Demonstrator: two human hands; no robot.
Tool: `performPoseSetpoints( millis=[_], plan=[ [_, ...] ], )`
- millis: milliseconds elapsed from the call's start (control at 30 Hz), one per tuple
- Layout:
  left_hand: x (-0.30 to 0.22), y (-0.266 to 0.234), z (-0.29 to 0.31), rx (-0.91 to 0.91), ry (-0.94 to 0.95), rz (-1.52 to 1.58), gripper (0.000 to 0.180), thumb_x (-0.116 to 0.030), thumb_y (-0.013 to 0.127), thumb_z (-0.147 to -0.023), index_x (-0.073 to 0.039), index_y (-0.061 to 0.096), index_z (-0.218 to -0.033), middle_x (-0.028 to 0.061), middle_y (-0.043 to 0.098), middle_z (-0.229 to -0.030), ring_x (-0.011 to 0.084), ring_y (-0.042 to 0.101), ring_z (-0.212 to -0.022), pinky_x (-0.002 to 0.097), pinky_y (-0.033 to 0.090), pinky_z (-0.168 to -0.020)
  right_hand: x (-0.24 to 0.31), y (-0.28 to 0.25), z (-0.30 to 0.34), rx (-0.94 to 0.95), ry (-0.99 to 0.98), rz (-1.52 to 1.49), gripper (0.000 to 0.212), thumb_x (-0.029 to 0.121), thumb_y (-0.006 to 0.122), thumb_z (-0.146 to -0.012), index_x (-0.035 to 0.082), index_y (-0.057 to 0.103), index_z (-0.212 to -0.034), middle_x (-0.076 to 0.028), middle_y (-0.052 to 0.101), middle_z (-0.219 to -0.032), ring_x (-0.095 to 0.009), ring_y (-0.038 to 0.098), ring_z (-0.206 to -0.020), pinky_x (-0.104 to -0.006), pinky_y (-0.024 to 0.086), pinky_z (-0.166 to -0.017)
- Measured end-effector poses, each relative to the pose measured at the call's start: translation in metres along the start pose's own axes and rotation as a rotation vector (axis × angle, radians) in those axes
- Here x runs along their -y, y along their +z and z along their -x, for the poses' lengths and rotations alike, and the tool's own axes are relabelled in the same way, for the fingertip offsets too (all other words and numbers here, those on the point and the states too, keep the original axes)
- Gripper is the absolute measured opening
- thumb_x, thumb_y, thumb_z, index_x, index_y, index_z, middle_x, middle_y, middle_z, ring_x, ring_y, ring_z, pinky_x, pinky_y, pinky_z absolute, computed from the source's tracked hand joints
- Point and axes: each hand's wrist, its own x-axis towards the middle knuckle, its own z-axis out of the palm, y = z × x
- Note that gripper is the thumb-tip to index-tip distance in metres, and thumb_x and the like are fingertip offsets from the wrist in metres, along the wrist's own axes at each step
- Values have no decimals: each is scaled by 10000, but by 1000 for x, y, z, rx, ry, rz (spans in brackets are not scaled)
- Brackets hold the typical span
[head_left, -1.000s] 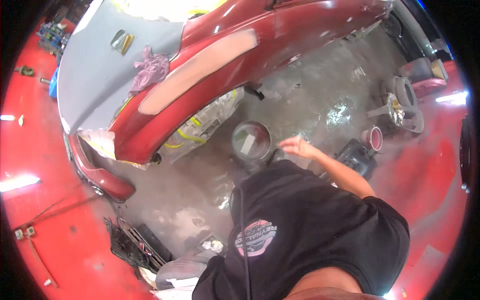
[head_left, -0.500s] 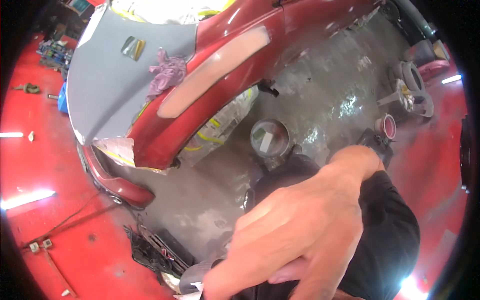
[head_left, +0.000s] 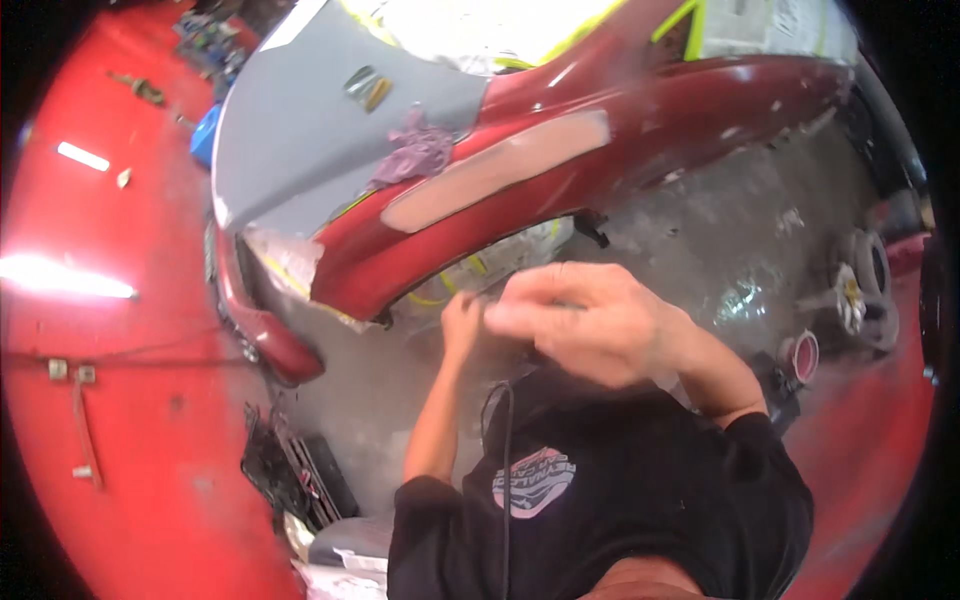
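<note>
My right hand (head_left: pixel 600 328) is held in front of my chest, its fingers curled and drawn together toward the left. Its fingertips meet or overlap my left hand (head_left: pixel 461 322), which is small and blurred, so its fingers do not show clearly. Whatever may be between the fingertips is too small to make out. Beyond both hands is a car's red front fender (head_left: pixel 355 265) with a long, dull pinkish patch (head_left: pixel 500 172) on it. A crumpled purple cloth (head_left: pixel 415 152) lies on the grey hood (head_left: pixel 290 125), near a small green-and-tan piece (head_left: pixel 368 88).
Masking paper (head_left: pixel 520 250) lines the wheel arch. A detached red bumper (head_left: pixel 270 335) lies at the left, with black plastic parts (head_left: pixel 300 470) nearer me. At the right are a pink-rimmed round container (head_left: pixel 800 357) and a tyre (head_left: pixel 872 265). A cable (head_left: pixel 507 450) hangs over my black shirt.
My right hand has moved away from the camera, up and out from my chest. My left hand and forearm have come into view. The car sits farther right, and the bucket is now hidden.
</note>
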Motion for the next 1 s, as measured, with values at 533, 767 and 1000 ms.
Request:
performPoseSetpoints(
  millis=[533, 767, 1000],
  plan=[
    [-142, -130, -378, -507, 505, -641, 277, -200, 694, -930, -18, 694, -1139, 169, 666, -1173, 353, 625, -1108, 492, 492, -945, -143, 34, 34, -221, 765, -349, 395, 109, 616, -1004, 45, 654, -1392, -54, 697, -1100, -140, 646, -938, -308, 549, -857],
    [-179, -138, -346, -350, 530, 15, 161, -114, 595, -1034, 10, 695, -1051, 120, 707, -937, 263, 669, -864, 394, 519, -800, -236, 76, -23, -490, 956, -660, 570, 318, 585, -1072, 69, 459, -1568, -111, 672, -1308, -226, 679, -1143, -370, 577, -947],
    [-181, -84, -235, 240, 1117, -159, 241, -88, 760, -808, -51, 667, -1027, 168, 617, -1277, 382, 569, -1248, 528, 448, -1071, -256, 88, -57, -940, 844, -911, 454, 228, 543, -1081, 28, 487, -1485, -165, 645, -1375, -292, 663, -1218, -455, 587, -965]
  ],
)
